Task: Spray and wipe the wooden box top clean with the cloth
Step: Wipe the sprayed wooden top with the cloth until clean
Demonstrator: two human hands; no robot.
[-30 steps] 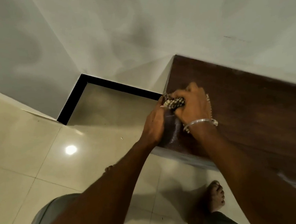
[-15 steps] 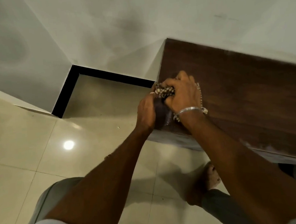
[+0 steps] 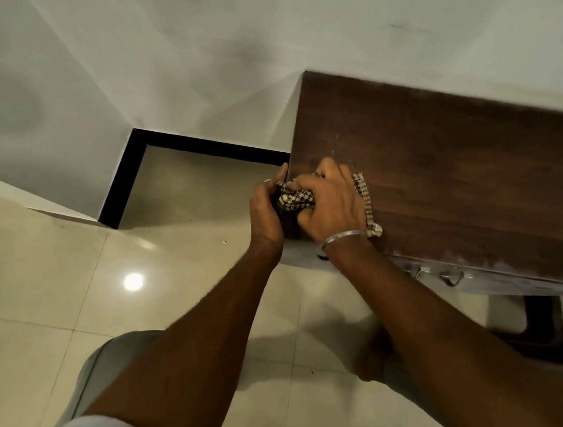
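Gripping cloth [image 3: 295,201] | left hand [image 3: 263,213], right hand [image 3: 334,208] fingers curled round it | at box top [image 3: 447,163] corner

Both hands have slid along the left edge of the wooden box top [image 3: 458,168], from about its middle toward the near left corner. The cloth [image 3: 296,200] bunches up more between them. The left hand [image 3: 264,215] now curls its fingers round the wad at that edge, and the right hand [image 3: 332,205] grips it from above. Metal clasps [image 3: 451,278] on the box's front come into view.
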